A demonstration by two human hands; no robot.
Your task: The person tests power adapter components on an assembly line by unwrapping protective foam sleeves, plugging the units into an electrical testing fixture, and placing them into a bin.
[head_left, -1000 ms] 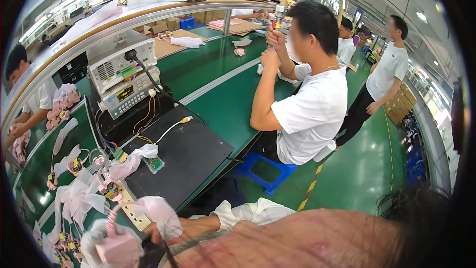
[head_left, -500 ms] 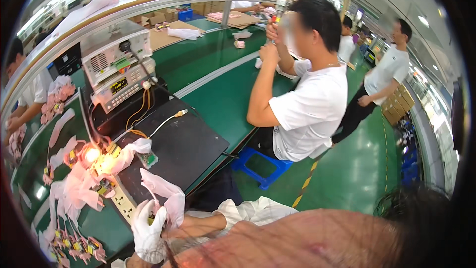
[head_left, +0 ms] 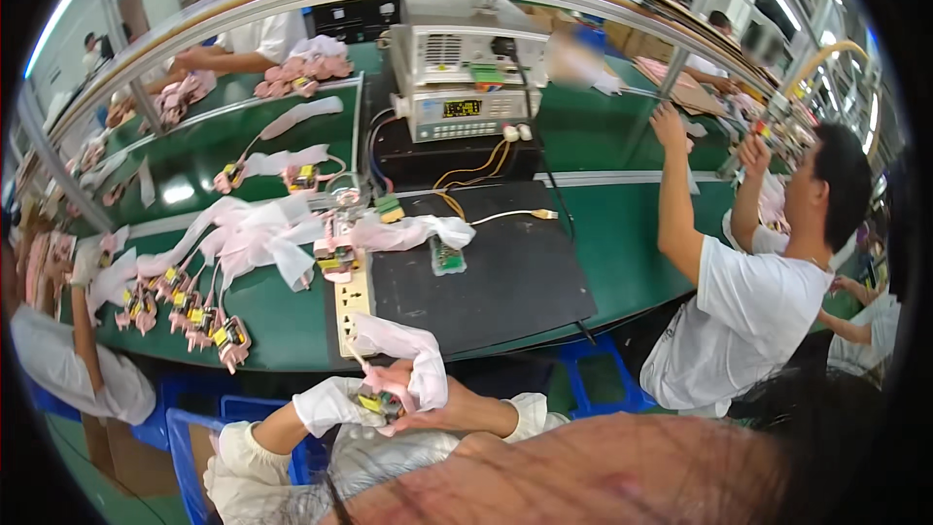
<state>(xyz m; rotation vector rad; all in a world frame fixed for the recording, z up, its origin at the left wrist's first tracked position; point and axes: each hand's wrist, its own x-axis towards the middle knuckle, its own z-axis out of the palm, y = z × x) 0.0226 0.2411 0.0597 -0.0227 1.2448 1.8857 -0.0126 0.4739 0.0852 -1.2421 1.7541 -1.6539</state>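
Pink plastic-cased circuit board [head_left: 377,402], likely light, fragile, best edge-held, is clamped between white-gloved left grip [head_left: 335,405] and bare right grip [head_left: 447,413] at six o'clock.

Wearer's hands: two counted, one gloved left hand [head_left: 328,406] and one bare right hand [head_left: 459,413]. Between them one pink unit [head_left: 381,401] is held. At least five front-left units [head_left: 230,338] are counted, plus two far units [head_left: 301,177] and one strip-side unit [head_left: 335,258]. Stacked instruments [head_left: 468,115]: two noted. One each is logged of black board [head_left: 515,282], power strip [head_left: 351,303], clear bulb [head_left: 345,196], white cable [head_left: 510,217] and bagged circuit board [head_left: 448,258]. Blue stool [head_left: 634,391]: one is made out at right. Nearby co-workers: three counted, one at right [head_left: 763,297], one at upper left [head_left: 260,39], one at the left edge [head_left: 73,360]. Film strips [head_left: 258,233] overlap and cannot be counted; distant people are too small to be tallied.
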